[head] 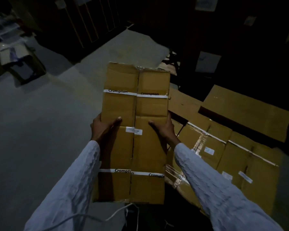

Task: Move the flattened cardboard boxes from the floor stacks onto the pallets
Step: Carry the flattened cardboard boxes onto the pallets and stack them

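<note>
I hold a flattened brown cardboard box (135,105) with white "Crompton" tape bands out in front of me, above the floor. My left hand (103,127) grips its left edge, thumb on top. Gripping the right edge is my right hand (163,129), its thumb also on the top face. Both arms wear white sleeves. More flattened boxes (223,154) lie spread on the floor to the right, partly under my right arm. No pallet is clearly visible in the dim light.
Grey floor (40,130) stretches to the left and ahead. A pile of cartons and packaging (18,59) sits at the far left. Dark racks or railings (90,22) stand at the back. A white cable (90,217) hangs below the box.
</note>
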A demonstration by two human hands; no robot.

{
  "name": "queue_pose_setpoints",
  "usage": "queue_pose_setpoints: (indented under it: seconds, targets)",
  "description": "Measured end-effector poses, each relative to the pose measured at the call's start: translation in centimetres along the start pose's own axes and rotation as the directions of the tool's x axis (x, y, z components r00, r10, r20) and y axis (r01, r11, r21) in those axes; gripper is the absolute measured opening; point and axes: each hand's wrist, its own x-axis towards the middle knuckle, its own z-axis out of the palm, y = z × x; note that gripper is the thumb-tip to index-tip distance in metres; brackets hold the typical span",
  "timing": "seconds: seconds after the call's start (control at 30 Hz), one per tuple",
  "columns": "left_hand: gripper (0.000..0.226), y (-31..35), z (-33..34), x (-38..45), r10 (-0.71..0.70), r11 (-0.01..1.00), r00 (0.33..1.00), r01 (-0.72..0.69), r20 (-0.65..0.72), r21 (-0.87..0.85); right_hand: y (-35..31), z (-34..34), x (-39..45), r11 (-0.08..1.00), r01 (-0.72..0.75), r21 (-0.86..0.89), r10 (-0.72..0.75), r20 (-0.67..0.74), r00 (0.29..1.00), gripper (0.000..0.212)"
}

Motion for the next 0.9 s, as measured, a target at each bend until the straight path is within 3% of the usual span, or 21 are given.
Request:
queue_pose_setpoints:
  seconds: [0.13,0.33,0.63,0.73,0.9]
  targets:
    - [0.090,-0.7,3.4,9.3,0.015,0.997,0.990,-0.025,0.138,0.070,3.1,1.8,5.9,0.994,-0.109,0.028,0.111,-0.146,0.983,0.107]
    - [0.085,-5.3,11.3,21.7,-0.004,0.990,0.936,-0.046,0.352,0.135,13.4,2.9,15.3,0.960,-0.278,0.036,0.271,-0.377,0.886,0.123]
    - [0.094,-16.7,26.2,33.6,-0.094,0.976,0.846,-0.026,0.525,0.218,27.3,0.3,24.6,0.949,-0.311,-0.058,0.224,-0.570,0.790,0.125]
    - [0.093,-19.6,29.5,35.4,-0.114,0.970,0.827,-0.027,0.551,0.241,29.7,-0.4,26.3,0.873,-0.432,-0.226,0.208,-0.629,0.749,0.118]
    - [0.086,-22.7,32.3,36.2,-0.149,0.957,0.804,-0.028,0.576,0.287,31.7,0.2,26.7,0.648,-0.600,-0.470,0.158,-0.687,0.709,0.102]
